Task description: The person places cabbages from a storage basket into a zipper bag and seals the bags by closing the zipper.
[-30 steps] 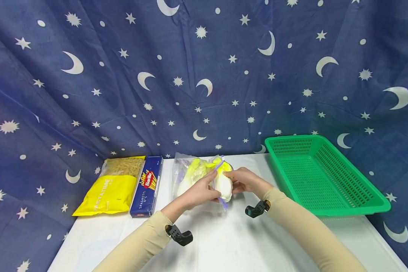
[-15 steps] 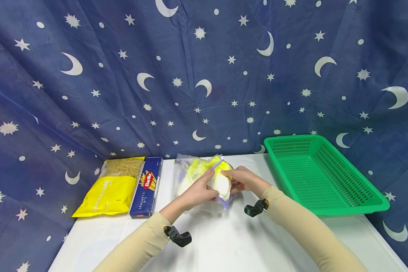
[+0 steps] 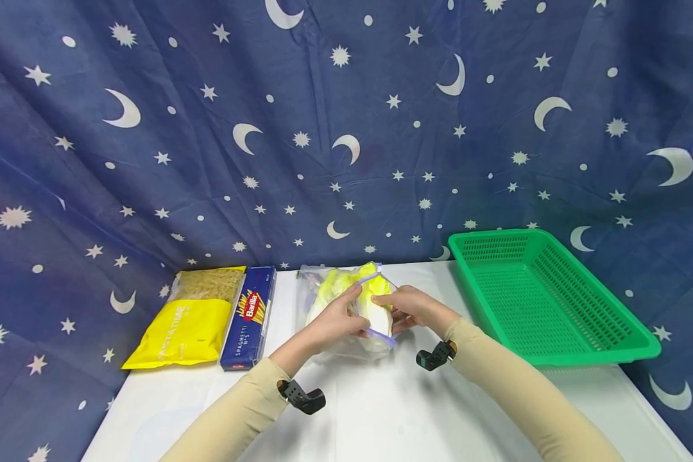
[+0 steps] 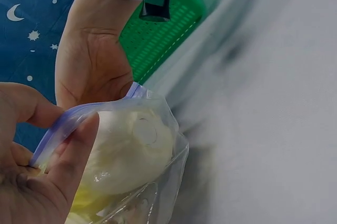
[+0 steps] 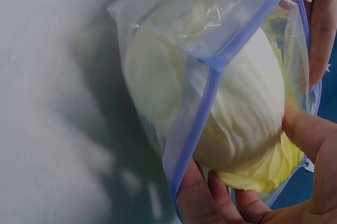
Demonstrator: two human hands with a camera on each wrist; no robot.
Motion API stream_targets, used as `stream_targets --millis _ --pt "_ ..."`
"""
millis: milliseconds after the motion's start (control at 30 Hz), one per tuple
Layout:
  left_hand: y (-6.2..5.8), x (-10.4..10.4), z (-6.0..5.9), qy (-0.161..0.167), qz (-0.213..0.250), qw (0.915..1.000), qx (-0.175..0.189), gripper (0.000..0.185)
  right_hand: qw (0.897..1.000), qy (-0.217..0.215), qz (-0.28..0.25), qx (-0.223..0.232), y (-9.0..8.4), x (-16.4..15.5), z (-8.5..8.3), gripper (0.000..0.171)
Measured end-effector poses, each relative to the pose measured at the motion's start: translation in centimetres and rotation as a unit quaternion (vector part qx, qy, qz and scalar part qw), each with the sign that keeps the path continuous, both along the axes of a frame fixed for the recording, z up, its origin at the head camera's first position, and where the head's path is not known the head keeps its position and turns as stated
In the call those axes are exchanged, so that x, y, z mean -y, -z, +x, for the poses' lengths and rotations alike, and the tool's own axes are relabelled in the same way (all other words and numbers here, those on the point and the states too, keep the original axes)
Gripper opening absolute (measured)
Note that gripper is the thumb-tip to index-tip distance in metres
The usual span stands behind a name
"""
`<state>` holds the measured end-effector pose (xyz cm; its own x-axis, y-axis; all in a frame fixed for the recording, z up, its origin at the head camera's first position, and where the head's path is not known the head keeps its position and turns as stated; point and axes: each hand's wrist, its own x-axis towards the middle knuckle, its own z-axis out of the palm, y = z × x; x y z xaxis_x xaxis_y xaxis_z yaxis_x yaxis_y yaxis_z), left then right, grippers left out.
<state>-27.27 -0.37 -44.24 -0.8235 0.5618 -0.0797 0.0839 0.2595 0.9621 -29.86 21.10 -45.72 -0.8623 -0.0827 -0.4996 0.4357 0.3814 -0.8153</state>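
- Left hand [image 3: 335, 321] pinches the purple-edged mouth of a clear zip bag [image 3: 312, 292] on the white table [image 3: 381, 410]
- Right hand [image 3: 414, 306] grips a pale cabbage [image 5: 253, 103] in that mouth, thumb and fingers on opposite sides
- More cabbage seems to lie deeper inside, though plastic blurs it
- Spaghetti box [image 3: 248, 321] stays left, green basket [image 3: 554, 301] right

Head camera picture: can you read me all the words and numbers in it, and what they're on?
"PASTATIME": yellow pasta bag
"Barilla": blue box
"SPAGHETTI N°5": the same blue box
The other little print on both is too small to read.
I can't make out any writing on the clear zip bag.
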Motion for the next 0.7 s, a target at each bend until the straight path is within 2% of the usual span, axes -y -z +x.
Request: stream_targets --millis 167,267,367,433,500,567,700 --pt "0.1 -0.2 0.1 -0.006 -0.003 1.0 0.0 0.09 1.0 0.006 0.021 -0.017 0.2 -0.7 0.5 0.049" --pt "0.1 -0.3 0.2 -0.013 0.006 0.9999 0.001 0.09 0.997 0.032 0.037 -0.068 0.3 -1.4 0.8 0.045" --pt "0.1 -0.3 0.1 -0.019 0.021 0.9996 0.004 0.09 0.987 0.059 0.064 -0.133 0.6 -2.3 1.2 0.033" --pt "0.1 -0.3 0.0 -0.022 0.03 0.9993 0.006 0.09 0.983 0.068 0.071 -0.158 1.0 -2.6 1.5 0.025" --pt "0.2 -0.3 0.0 -0.024 0.03 0.9992 0.011 0.09 0.984 0.066 0.056 -0.157 1.6 -2.8 2.0 0.019" --pt "0.1 -0.4 0.0 -0.027 0.03 0.9991 0.016 0.091 0.988 0.062 0.017 -0.142 2.2 -2.8 2.5 0.017" --pt "-0.3 -0.5 0.0 -0.036 0.031 0.9986 0.024 0.09 0.988 0.051 -0.042 -0.142 3.1 -2.6 3.5 0.025"
